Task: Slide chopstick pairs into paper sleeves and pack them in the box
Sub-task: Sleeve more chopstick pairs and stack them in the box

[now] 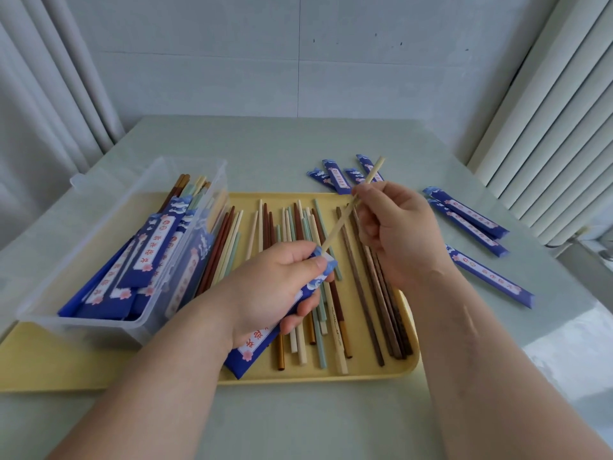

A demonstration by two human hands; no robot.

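On my feed the right hand (394, 234) pinches a pale chopstick (338, 227) near its upper end, fingers curled round it. I cannot tell whether it is one stick or a tight pair. Its lower tip is at the mouth of a blue sleeve (265, 340), which the left hand (275, 287) grips with the thumb on top by the opening. Both hands hang over the middle of the yellow tray (365, 376). I judge this to be the insertion step, the tip just entering and nearly the whole stick outside.

Under the hands, loose chopsticks (365, 293) lie across the tray in a row: pale, green, red-brown and dark wood. On the tray's left end stands the clear box (83, 327), already holding a good stack of filled sleeves (149, 254), with chopstick ends poking out at its far end. Off the tray's right edge, flat sleeves (471, 217) lie on the desk (298, 419), with more just past its far edge.

I reckon the job is about midway: a fair batch is packed, and many sticks and several sleeves are left.
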